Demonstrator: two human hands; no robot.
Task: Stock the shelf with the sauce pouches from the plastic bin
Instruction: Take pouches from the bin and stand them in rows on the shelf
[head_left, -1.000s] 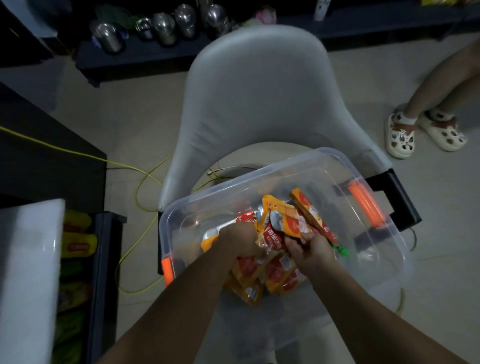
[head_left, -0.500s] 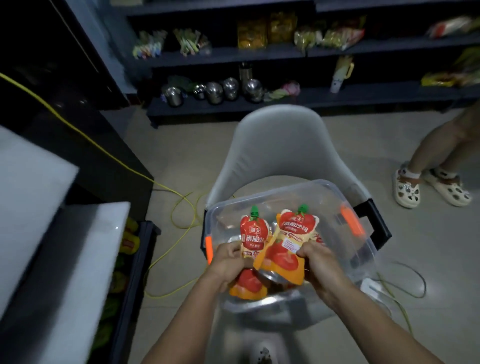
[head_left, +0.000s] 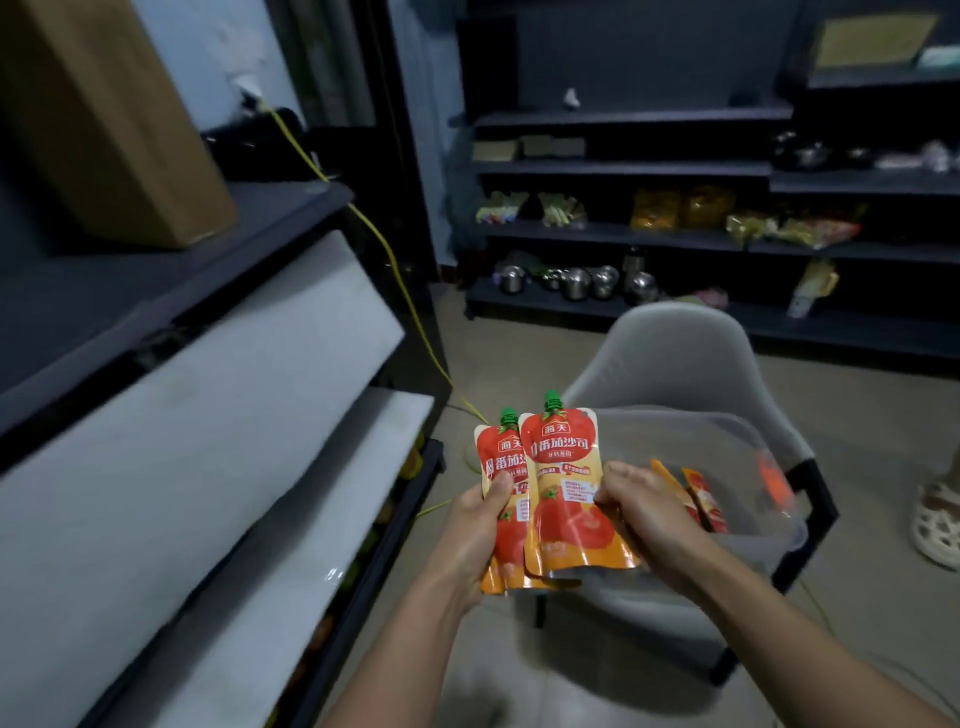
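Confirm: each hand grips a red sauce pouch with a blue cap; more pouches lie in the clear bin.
The caps are green, not blue, as the head view shows on the pouches in the left hand and right hand. The rest stands.

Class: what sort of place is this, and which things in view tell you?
Probably a small shop or stockroom: dark shelves hold packaged goods and steel pots; the left hand and right hand grip sauce pouches.

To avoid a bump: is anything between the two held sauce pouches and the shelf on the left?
Nothing visible does. The left hand and right hand hold the pouches upright, with open air toward the shelf.
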